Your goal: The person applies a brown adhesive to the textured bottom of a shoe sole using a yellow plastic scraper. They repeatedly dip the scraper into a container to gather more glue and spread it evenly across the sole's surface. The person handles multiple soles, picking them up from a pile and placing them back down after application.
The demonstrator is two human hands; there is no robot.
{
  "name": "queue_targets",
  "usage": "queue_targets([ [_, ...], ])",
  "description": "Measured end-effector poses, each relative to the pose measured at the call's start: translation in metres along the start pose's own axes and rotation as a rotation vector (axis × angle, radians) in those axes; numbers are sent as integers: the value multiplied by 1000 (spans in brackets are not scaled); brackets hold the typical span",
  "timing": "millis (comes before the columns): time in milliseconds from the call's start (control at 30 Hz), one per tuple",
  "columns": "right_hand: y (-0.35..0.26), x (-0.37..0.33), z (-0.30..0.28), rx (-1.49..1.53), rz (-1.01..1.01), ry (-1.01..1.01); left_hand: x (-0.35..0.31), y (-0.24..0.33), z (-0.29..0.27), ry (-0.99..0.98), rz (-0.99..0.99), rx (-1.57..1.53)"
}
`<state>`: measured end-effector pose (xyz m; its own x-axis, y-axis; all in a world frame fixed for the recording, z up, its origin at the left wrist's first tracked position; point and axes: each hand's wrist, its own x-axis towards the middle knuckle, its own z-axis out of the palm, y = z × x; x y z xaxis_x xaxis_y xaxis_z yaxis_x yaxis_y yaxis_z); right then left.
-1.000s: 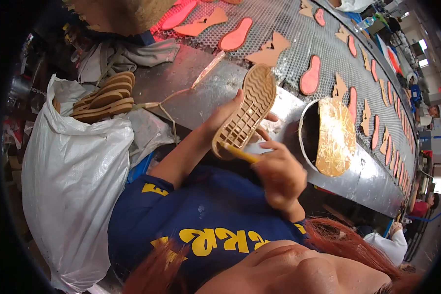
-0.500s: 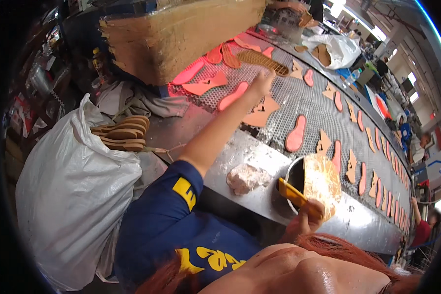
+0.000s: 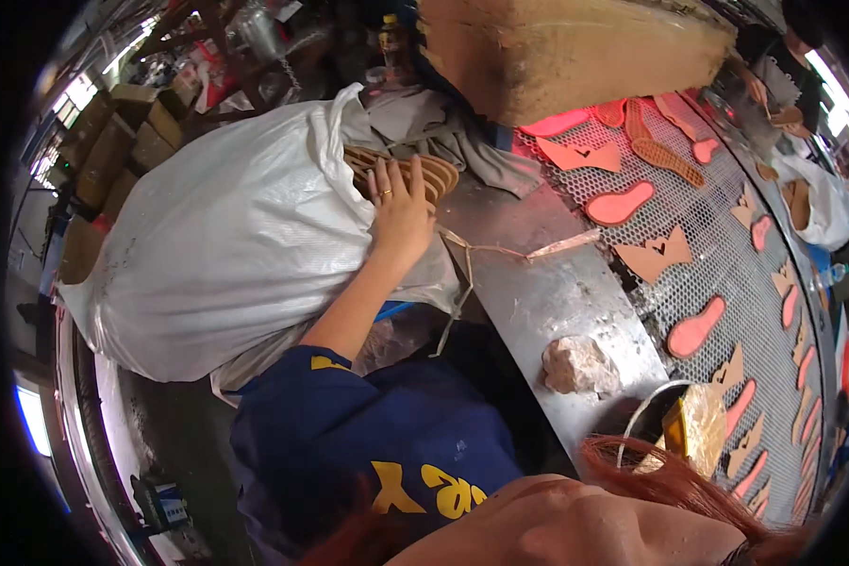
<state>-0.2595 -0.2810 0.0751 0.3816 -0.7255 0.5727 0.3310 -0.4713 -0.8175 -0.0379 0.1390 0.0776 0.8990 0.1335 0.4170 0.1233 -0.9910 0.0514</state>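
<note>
My left hand (image 3: pixel 403 208) lies on a stack of brown shoe soles (image 3: pixel 439 176) at the mouth of a white woven sack (image 3: pixel 245 222). Its fingers are spread and stretched over the soles, and a ring shows on one of them. My right hand is out of sight. Near the lower right, a round pot (image 3: pixel 637 412) stands on the metal edge, partly covered by a shiny tape-wrapped piece (image 3: pixel 706 424). Hair hides part of the pot. Beside it lies a pale crusted lump (image 3: pixel 580 366).
A mesh conveyor (image 3: pixel 651 307) carries pink insoles (image 3: pixel 696 326), tan notched pieces (image 3: pixel 656 255) and a brown patterned sole (image 3: pixel 668 160). A large cardboard box (image 3: pixel 575 57) stands over its far end. Grey cloth (image 3: pixel 491 160) and a strip of cord (image 3: pixel 561 246) lie near the sack.
My left hand has left the brown sole on the conveyor and come back left onto the sack's stack. The view has swung left. My right hand and the yellow-handled brush have gone from sight.
</note>
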Motion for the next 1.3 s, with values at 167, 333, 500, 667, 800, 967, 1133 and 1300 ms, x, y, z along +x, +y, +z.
queue_targets([
  [167, 21, -5, -21, 74, 30, -47, 20, 0, 22, -124, 96, 119],
  [333, 20, -12, -31, 150, 58, 35, 51, 6, 26, -283, 229, 229],
  [500, 18, -20, -49, 139, 113, 26, 73, 26, 19, -393, 274, 238],
  [667, 0, -19, -31, 263, 246, 62, 62, 2, 9, -168, 482, 202],
  [800, 2, -15, -39, 205, 226, 75, 26, 29, -12, 24, 427, -94],
  [967, -16, -5, -33, 153, 178, 63, -11, 76, -59, 152, 486, -707],
  [1133, -31, -9, -22, -106, 177, 53, -24, 104, -30, 339, 854, -1125],
  [1300, -38, -12, -19, -2, 122, 67, -25, 111, -5, -404, 1041, -561],
])
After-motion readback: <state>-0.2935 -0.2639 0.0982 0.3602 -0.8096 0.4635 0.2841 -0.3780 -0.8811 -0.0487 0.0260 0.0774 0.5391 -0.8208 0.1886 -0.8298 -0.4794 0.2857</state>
